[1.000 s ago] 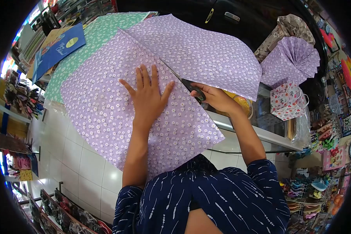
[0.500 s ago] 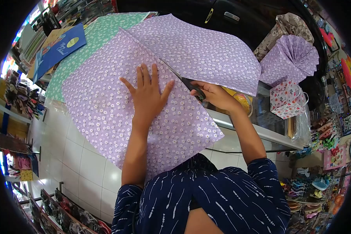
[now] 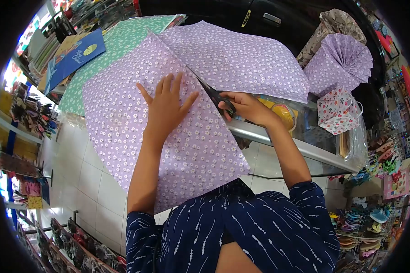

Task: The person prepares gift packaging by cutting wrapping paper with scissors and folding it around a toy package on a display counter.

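Observation:
My left hand (image 3: 165,109) lies flat, fingers spread, on a large sheet of purple wrapping paper (image 3: 123,123) printed with small white flowers. In my right hand (image 3: 248,108) is a pair of black-handled scissors (image 3: 223,103), fingers through the loops. Its blades point up and left into the slit between the near sheet and the far piece of purple paper (image 3: 246,57). The two pieces still meet toward the top left, around the blade tips. Part of the blades is hidden by paper.
Green flowered paper (image 3: 136,28) and a blue card (image 3: 79,52) lie at the left. A glass counter (image 3: 300,152) with a metal edge runs below the paper. Fan-folded purple paper wrapping (image 3: 339,63) and a small floral bag (image 3: 338,111) stand at the right.
The near sheet has shifted and turned slightly, its lower right corner moving left. My left hand has slid a little left with it. The scissors blades look more spread than before.

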`<state>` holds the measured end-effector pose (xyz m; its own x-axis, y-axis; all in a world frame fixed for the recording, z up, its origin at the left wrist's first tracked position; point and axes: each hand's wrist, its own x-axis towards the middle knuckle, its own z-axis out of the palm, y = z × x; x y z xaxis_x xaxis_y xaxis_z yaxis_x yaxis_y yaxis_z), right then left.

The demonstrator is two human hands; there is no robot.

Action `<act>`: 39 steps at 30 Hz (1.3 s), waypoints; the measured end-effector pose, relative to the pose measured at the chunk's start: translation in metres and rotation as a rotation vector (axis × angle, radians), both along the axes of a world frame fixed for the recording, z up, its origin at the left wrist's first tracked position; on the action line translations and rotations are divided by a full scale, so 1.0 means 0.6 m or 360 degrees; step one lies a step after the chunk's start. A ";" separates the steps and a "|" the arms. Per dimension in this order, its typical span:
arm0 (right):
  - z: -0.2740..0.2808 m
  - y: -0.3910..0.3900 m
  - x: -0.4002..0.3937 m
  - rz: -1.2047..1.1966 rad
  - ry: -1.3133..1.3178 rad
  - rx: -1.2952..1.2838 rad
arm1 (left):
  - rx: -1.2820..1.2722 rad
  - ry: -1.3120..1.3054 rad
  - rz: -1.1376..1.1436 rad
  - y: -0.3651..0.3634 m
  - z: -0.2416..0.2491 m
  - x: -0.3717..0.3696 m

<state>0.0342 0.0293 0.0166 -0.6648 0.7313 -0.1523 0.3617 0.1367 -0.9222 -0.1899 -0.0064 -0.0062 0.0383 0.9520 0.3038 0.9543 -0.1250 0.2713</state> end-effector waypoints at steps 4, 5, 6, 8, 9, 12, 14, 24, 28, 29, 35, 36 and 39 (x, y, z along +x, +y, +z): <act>0.007 0.000 0.006 0.0048 -0.0003 0.0028 | 0.0377 0.0169 0.0038 0.045 -0.005 -0.004; 0.009 -0.001 0.006 0.0052 0.0003 0.0032 | 0.0533 0.0246 0.0005 0.057 -0.008 -0.010; 0.008 -0.002 0.006 0.0059 0.0022 0.0033 | 0.0477 0.0255 -0.0007 0.063 -0.007 -0.016; -0.001 -0.002 0.010 0.0060 0.0060 0.0031 | 0.0361 0.0271 -0.0041 0.070 -0.003 -0.019; -0.005 -0.001 0.011 0.0072 0.0095 0.0038 | 0.0311 0.0253 -0.0048 0.071 0.001 -0.020; -0.015 0.002 0.012 0.0084 0.0182 0.0047 | 0.0204 0.0179 -0.0070 0.072 0.007 -0.020; -0.018 0.002 0.010 0.0059 0.0212 0.0050 | 0.0203 0.0090 -0.0093 0.073 -0.001 -0.021; -0.020 0.003 0.013 0.0002 0.0125 0.0065 | 0.0132 0.0158 -0.0023 0.063 -0.017 -0.008; -0.023 0.003 0.014 -0.0028 0.0083 0.0172 | 0.0097 0.0166 -0.0008 0.062 -0.017 -0.008; -0.023 0.003 0.015 -0.0019 0.0088 0.0191 | 0.0094 0.0169 -0.0006 0.062 -0.017 -0.008; -0.027 0.009 0.016 0.0054 0.0126 0.0121 | 0.0108 0.0095 -0.0038 0.063 -0.020 -0.009; -0.028 0.009 0.017 0.0048 0.0132 0.0123 | 0.0103 0.0110 -0.0024 0.062 -0.019 -0.008; -0.029 0.009 0.016 0.0034 0.0147 0.0115 | 0.0104 0.0117 -0.0007 0.060 -0.018 -0.007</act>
